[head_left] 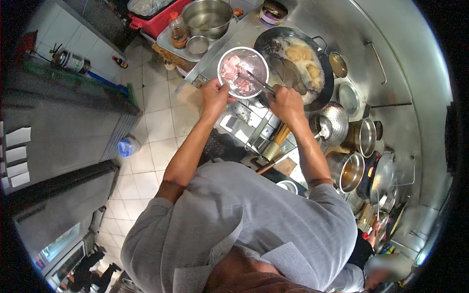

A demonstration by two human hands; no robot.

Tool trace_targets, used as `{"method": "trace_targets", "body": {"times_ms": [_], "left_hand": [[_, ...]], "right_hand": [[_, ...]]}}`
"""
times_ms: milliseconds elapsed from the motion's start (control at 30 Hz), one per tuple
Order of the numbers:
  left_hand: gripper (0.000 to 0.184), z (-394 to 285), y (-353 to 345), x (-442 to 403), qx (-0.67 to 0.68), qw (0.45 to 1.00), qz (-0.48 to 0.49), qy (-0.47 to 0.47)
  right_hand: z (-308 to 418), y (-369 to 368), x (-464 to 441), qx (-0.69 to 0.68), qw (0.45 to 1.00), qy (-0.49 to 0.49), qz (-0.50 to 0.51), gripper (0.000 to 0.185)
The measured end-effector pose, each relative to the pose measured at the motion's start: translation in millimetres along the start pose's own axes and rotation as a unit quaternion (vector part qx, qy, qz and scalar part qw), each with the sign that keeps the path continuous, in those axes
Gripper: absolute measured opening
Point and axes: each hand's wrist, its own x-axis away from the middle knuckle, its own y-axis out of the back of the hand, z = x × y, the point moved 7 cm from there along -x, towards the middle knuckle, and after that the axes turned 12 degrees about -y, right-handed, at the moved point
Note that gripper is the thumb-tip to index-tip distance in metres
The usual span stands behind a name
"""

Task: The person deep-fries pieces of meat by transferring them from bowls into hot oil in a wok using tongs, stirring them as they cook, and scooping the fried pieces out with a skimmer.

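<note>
Beside the large wok (328, 89) of bubbling oil and golden pieces, the white-rimmed bowl (263, 59) holds pink meat (231, 69). Left fingers (225, 93) grip its rim; right fingers (274, 95) close around metal tongs (260, 84), tips at the meat.

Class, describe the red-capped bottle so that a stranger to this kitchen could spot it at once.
Find the red crate beyond the left hand, then the pale tray against it. On that tray, beside a wide metal bowl and a small one, is the bottle. Unlike those open bowls, it is narrow, with a red cap and brown contents.
</note>
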Motion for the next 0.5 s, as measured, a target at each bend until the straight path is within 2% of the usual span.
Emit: {"method": "trace_targets", "body": {"times_ms": [133, 200, 267, 400, 500], "left_hand": [[0.012, 3, 5, -6, -0.034, 0.999, -0.012, -0.025], [0.012, 4, 9, -8, -0.042, 0.999, -0.021, -0.024], [0.013, 13, 13, -14, -0.037, 0.999, -0.027, 0.01], [0.013, 32, 16, -24, -0.015, 1.0, -0.014, 0.01], [0.014, 27, 11, -27, -0.006, 1.0, -0.025, 0.01]], "right_hand": [[2, 15, -1, -0.037, 0.999, 0.017, -0.003, 0.022], [-2, 35, 3, -0.11, 0.993, 0.033, -0.038, 0.02], [-16, 42, -2, -0.129, 0.99, 0.028, -0.054, 0.019], [-40, 58, -29, -0.114, 0.99, -0.023, -0.074, 0.024], [-65, 55, -63, -0.202, 0.976, -0.016, -0.079, 0.025]]}}
